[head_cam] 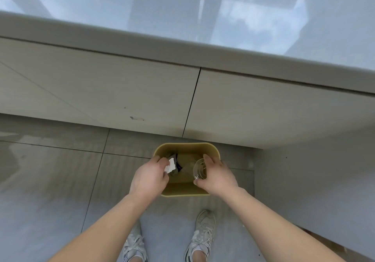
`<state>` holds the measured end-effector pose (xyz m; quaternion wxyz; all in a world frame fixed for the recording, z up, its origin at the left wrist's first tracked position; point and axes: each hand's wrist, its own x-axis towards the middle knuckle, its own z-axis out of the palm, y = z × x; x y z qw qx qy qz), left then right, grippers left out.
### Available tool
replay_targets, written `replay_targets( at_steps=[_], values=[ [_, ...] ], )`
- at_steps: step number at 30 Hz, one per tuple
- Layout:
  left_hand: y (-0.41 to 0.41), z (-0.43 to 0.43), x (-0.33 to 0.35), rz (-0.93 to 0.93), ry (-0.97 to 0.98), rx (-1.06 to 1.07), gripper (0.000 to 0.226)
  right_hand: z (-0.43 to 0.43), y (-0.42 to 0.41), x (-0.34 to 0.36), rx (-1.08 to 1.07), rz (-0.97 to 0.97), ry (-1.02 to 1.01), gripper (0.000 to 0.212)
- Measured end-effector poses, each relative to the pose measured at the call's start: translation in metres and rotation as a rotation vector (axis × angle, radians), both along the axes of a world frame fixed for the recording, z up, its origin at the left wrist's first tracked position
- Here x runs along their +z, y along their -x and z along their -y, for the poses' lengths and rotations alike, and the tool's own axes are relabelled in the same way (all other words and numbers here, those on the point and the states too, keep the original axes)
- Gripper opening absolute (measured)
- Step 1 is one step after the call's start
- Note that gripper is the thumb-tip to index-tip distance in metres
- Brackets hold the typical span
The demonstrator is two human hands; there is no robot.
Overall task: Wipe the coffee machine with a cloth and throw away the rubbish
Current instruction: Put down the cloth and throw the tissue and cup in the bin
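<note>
Both hands hang over a small yellow-tan waste bin (186,147) that stands on the grey tiled floor (50,170) just in front of pale cabinet doors (101,91). The left hand (149,177) has its grip closed on a crumpled white tissue or paper scrap (171,164), held above the bin's left inner side. The right hand (216,177) has its grip closed around a clear glass or plastic cup (199,169), tilted on its side with the mouth facing the bin's inside. At the bottom of the bin lie dark wrappers (177,167), one purplish; any print on them is too small to read. Above the cabinets runs the glossy pale tabletop (243,18), showing only reflections. The coffee machine is out of view. Two white sneakers (204,235) stand on the floor below the arms; no brand can be made out on them.
</note>
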<state>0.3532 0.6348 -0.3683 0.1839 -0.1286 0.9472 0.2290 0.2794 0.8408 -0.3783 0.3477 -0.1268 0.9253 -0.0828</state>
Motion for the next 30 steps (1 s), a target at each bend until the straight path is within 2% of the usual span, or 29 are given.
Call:
replay_targets(
  at_steps=[9,21,27,30],
  values=[
    [-0.003,-0.003,-0.065,0.139,0.045,-0.039,0.03,0.007,-0.002,-0.062,0.021,0.059,-0.007,0.091],
    [0.001,-0.005,-0.1,0.133,0.058,-0.047,0.025,0.018,0.006,-0.101,-0.011,0.078,0.023,0.087],
    [0.005,-0.007,-0.106,0.115,0.017,-0.026,0.044,0.018,0.007,-0.11,-0.038,0.104,0.02,0.096],
    [0.005,-0.005,-0.105,0.096,0.027,-0.028,0.047,0.016,0.008,-0.113,-0.075,0.106,0.024,0.089]
  ],
)
